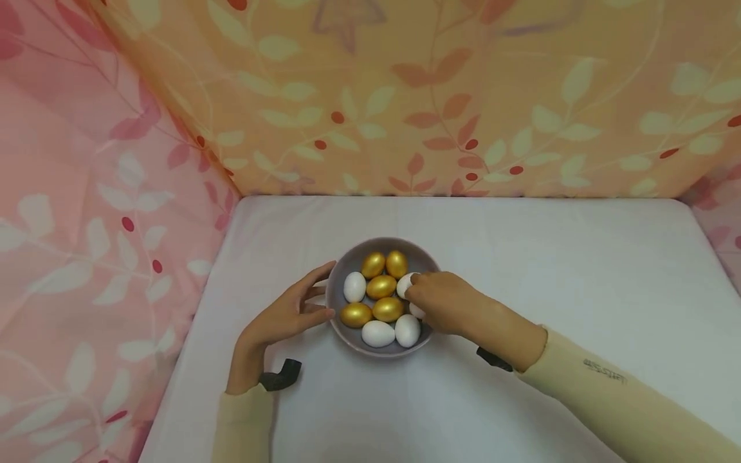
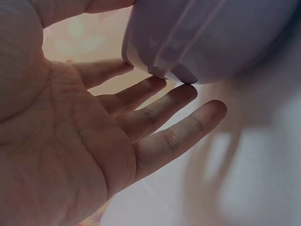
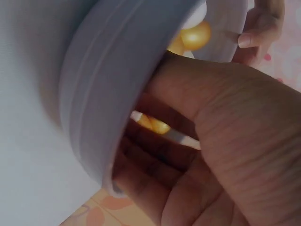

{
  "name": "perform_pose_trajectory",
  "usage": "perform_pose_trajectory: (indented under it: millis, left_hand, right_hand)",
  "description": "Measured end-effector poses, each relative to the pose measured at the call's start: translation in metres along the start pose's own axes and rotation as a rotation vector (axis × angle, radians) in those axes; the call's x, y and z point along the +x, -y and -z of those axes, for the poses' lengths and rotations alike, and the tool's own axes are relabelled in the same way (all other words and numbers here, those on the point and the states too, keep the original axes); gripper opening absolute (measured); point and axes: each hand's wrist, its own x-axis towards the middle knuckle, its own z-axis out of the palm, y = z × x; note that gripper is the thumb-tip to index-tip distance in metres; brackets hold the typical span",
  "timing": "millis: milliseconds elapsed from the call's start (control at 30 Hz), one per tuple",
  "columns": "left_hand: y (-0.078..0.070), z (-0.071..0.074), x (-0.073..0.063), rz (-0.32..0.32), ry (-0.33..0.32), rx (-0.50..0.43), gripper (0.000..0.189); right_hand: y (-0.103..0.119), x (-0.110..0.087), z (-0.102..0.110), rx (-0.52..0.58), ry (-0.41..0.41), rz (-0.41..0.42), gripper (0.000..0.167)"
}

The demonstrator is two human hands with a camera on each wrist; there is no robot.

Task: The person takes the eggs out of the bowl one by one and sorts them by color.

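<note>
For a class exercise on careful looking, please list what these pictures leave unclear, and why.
- Head view: the right hand covers most of one white egg, so the egg total is uncertain.
- Right wrist view: the side of the bowl hides whatever that hand may hold.
- Left wrist view: the bowl's outside hides everything in it.
- Head view: print on the right sleeve is too small to read.

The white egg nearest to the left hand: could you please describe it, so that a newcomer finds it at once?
On the white table, find the round grey bowl, with the left hand at its side. Inside, by that hand, lies the white egg. Its immediate neighbours are golden eggs; the other white ones sit toward the near and right sides.
</note>
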Motion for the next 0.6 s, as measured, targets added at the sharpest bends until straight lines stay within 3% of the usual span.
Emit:
perform_pose_trajectory:
  millis: [200,400,600]
  left_hand:
    - [0.007,-0.003,-0.005,-0.006,0.01,-0.02,0.085]
    - [0.008,-0.004,0.001,-0.04,0.02,-0.041,0.085]
    - [0.004,-0.003,0.006,-0.031,0.006,-0.05,0.084]
  right_hand:
    - [0.007,0.006,-0.004,0.022,0.02,-0.023,0.029]
    - [-0.002,0.0,-0.002,0.09,0.036,-0.047,0.03]
    - [-0.018,-0.011,-0.004,0.275,-0.093,-0.012,0.033]
